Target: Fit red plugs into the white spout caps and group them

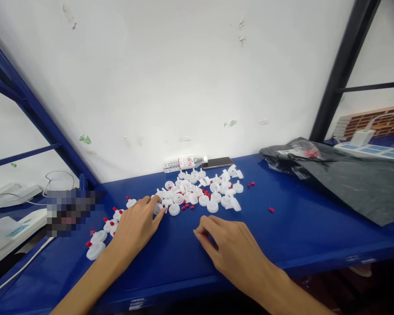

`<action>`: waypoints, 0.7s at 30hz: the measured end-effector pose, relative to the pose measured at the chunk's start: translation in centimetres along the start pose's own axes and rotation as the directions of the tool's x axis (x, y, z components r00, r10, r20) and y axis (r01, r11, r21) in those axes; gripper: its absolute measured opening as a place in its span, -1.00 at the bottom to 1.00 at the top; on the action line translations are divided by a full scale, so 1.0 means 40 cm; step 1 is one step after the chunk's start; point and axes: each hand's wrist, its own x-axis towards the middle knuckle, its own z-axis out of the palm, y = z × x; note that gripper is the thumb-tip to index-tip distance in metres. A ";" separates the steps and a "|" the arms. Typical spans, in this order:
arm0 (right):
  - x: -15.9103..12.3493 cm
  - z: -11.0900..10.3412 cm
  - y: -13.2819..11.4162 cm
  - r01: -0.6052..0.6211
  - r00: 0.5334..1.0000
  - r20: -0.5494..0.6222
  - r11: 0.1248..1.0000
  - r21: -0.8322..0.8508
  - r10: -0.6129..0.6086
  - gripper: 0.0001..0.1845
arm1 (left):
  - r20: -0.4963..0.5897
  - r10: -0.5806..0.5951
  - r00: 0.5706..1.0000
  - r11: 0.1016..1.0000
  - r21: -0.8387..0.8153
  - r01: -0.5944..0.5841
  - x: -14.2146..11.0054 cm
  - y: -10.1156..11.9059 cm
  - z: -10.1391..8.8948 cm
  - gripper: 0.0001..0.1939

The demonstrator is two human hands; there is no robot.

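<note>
- On my feed now, the left hand point(136, 218) bends over the near-left edge of the heap, thumb apart from the forefinger, a white piece at the fingertips; whether it's gripped, I can't tell.
- The right hand point(233, 245) is just in front of the heap, fingers curled, thumb and forefinger tips close; I can't make out anything between them.
- Out to the white pieces point(212, 206), heaped mid-worktop point(298, 245): round discs with stems. I judge them light, stiff plastic, smooth enough to skid; I'd take one by its rim.
- Red caps point(271, 210) lie among and beside them, tiny, likely to roll; a fingertip pinch across the sides suits them.
- Over left, beside the left forearm, capped pieces point(95, 250) wear red on their stems.
- Further back, a clear bottle point(185, 163) lies on its side, red characters on its white label too small to read.
- Beside it, a dark-screened phone point(217, 163), no brand visible.
- Front edge: a pale sticker point(137, 304), print blurred.
</note>
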 end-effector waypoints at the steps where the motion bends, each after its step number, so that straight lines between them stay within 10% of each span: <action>1: -0.002 -0.016 0.007 -0.015 1.000 -0.021 1.000 0.021 0.016 -0.82 | -0.005 -0.008 1.000 1.000 -0.009 0.008 -0.001 -0.001 0.001 -0.69; 5: -0.015 -0.114 0.077 -0.164 0.968 -0.200 0.985 -0.048 0.151 -0.84 | -0.090 -0.037 0.995 0.993 -0.112 0.027 -0.032 -0.006 -0.015 -0.61; 9: -0.047 -0.197 0.187 -0.487 0.832 -0.393 0.854 -0.183 0.391 -0.78 | -0.236 -0.061 0.970 0.867 -0.493 -0.066 -0.099 0.002 -0.041 -0.62; 15: -0.103 -0.190 0.312 -0.560 0.826 -0.208 0.805 -0.197 0.524 -0.74 | -0.185 -0.069 0.980 0.614 -0.782 -0.105 -0.175 0.052 -0.015 -0.82; 21: -0.114 -0.180 0.328 -0.575 0.818 -0.147 0.800 -0.171 0.557 -0.71 | -0.122 -0.061 0.991 0.564 -0.823 -0.066 -0.187 0.070 0.043 -0.81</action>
